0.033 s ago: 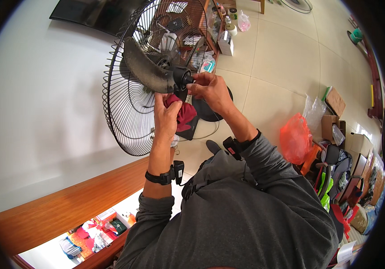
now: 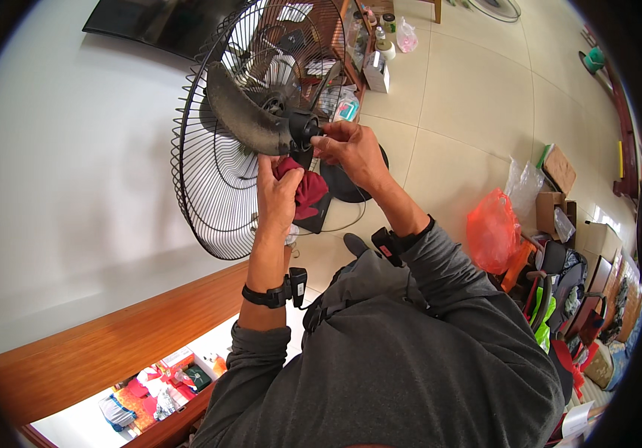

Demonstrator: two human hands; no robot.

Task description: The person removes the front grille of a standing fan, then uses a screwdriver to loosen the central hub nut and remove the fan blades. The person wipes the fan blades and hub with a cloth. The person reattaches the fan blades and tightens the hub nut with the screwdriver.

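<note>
A standing fan's dusty dark blade (image 2: 250, 116) curves up in front of its round black wire guard (image 2: 195, 160); the front cover is off. My right hand (image 2: 354, 153) pinches a small black knob (image 2: 316, 134) at the front of the black hub (image 2: 302, 125). Just below the hub, my left hand (image 2: 277, 190) is closed on a dark red cloth (image 2: 309, 187), its upper fingers against the blade's lower end. The fingertips behind the cloth are hidden. Beneath the hands stands the fan's round black base (image 2: 354, 179), partly covered by my right hand.
A white wall (image 2: 74, 187) rises close on the left, with a dark screen (image 2: 164, 26) above. A wooden ledge (image 2: 112, 328) runs along the lower left. On the right lie a red plastic bag (image 2: 492, 231), cardboard boxes (image 2: 550, 213) and piled goods. A thin cable (image 2: 351, 222) crosses the tiled floor.
</note>
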